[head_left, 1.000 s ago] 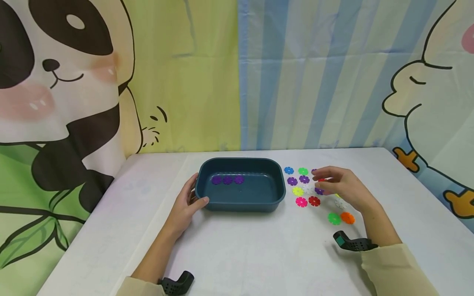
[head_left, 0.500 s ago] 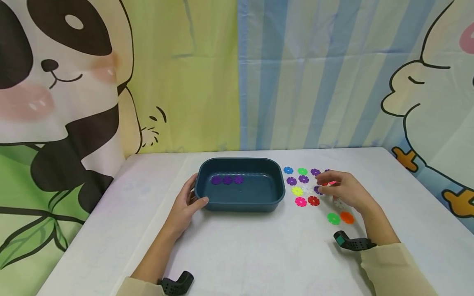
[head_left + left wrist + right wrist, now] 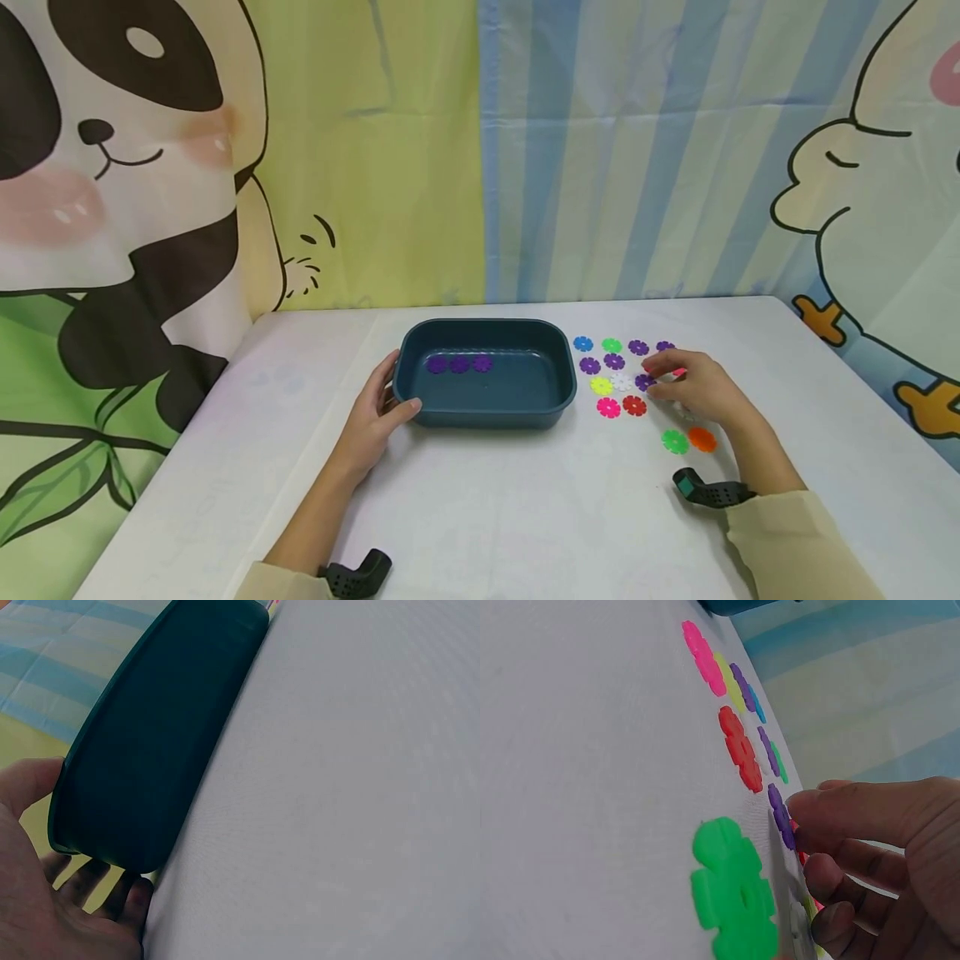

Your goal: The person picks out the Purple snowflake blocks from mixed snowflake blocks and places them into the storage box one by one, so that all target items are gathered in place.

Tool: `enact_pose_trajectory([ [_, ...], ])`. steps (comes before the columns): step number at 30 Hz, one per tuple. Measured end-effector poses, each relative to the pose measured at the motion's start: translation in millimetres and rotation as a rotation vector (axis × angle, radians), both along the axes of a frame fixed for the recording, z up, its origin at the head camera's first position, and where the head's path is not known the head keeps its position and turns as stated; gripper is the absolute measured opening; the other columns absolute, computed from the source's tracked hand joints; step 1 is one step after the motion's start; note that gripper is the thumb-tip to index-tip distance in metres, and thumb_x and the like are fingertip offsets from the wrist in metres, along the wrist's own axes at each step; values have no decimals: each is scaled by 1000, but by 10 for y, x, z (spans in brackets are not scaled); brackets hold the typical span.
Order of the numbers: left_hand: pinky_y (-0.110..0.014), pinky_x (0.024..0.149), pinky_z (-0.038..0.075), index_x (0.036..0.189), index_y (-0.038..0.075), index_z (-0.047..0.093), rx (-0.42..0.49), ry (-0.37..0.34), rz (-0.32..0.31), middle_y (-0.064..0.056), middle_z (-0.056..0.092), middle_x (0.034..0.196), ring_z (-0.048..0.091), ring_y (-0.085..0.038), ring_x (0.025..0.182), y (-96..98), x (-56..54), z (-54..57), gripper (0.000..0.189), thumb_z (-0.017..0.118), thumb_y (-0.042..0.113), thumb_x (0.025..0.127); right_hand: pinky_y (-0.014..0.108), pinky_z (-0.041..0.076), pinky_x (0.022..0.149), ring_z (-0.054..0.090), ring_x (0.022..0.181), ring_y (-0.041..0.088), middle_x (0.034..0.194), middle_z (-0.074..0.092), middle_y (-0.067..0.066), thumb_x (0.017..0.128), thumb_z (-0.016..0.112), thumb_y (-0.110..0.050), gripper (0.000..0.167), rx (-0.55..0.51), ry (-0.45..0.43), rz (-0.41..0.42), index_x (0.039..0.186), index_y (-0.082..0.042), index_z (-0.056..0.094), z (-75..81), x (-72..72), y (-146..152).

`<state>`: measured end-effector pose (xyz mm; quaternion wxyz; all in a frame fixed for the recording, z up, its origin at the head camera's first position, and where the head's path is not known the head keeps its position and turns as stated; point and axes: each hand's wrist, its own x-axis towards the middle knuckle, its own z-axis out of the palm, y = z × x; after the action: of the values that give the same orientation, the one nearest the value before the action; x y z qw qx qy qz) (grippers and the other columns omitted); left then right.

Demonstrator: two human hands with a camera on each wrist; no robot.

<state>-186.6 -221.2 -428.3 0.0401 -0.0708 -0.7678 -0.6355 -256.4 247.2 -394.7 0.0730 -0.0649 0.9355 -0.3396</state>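
Observation:
My left hand holds the dark teal plastic basin at its left end. The thumb lies on the rim and the fingers are around the outside, as the left wrist view also shows. Inside the basin, three purple flower-shaped discs lie in a row. My right hand is low over the scattered discs, thumb and forefinger apart at a purple flower-shaped disc lying on the table. The fingertips are at its edge; whether they touch it I cannot tell. The hand partly hides red and white discs.
Right of the basin lie several more flower discs: blue, yellow, pink, red, green, orange and further purple ones. A white cloth covers the table. A printed curtain hangs behind.
My right hand has shifted slightly right and lower, uncovering purple discs at the back, and its thumb and forefinger have come down by the nearer purple disc. My left hand stays on the basin.

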Motion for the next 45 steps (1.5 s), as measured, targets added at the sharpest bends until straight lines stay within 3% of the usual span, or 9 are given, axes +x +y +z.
enact_pose_trajectory([
  [5, -10, 105, 36, 165, 17, 23, 4, 0, -5, -13, 32, 167, 39, -35, 150, 4, 5, 7, 81, 66, 13, 97, 50, 56, 90, 58, 113, 39, 129, 65, 23, 90, 78, -15, 46, 35, 3, -15, 133, -6, 65, -13, -1, -30],
  [10, -15, 107, 35, 165, 16, 22, -1, -3, -9, -14, 32, 168, 39, -35, 150, 10, 7, 13, 80, 65, 13, 97, 51, 54, 90, 57, 111, 39, 128, 64, 23, 90, 78, -14, 44, 54, -2, -34, 131, -6, 66, -26, -5, -52],
  [14, -12, 106, 36, 165, 17, 23, 1, 0, -9, -13, 32, 167, 39, -35, 150, 14, 3, 12, 80, 65, 13, 98, 53, 53, 90, 57, 111, 39, 127, 64, 24, 90, 77, -13, 43, 67, 4, -40, 131, -5, 66, -19, 4, -60],
  [26, -8, 103, 36, 165, 18, 23, -2, -2, -7, -9, 29, 170, 36, -34, 152, 12, -4, -6, 80, 65, 14, 97, 52, 53, 93, 56, 112, 37, 119, 65, 20, 92, 74, -12, 42, 85, -32, -51, 132, -2, 66, -7, 1, -78],
  [35, -7, 103, 34, 165, 18, 23, -16, -10, 2, -10, 29, 170, 35, -33, 153, 2, 0, -5, 80, 65, 16, 97, 41, 56, 88, 58, 103, 30, 110, 65, 16, 92, 76, -12, 41, 81, -90, -50, 129, 0, 67, 29, -17, -80],
  [45, -5, 102, 35, 165, 16, 23, -10, 7, -3, -12, 29, 169, 36, -35, 152, 4, 1, -8, 80, 65, 13, 98, 43, 56, 87, 57, 100, 30, 106, 64, 16, 91, 76, -10, 32, 100, -84, -14, 121, 0, 68, 50, -1, -76],
])
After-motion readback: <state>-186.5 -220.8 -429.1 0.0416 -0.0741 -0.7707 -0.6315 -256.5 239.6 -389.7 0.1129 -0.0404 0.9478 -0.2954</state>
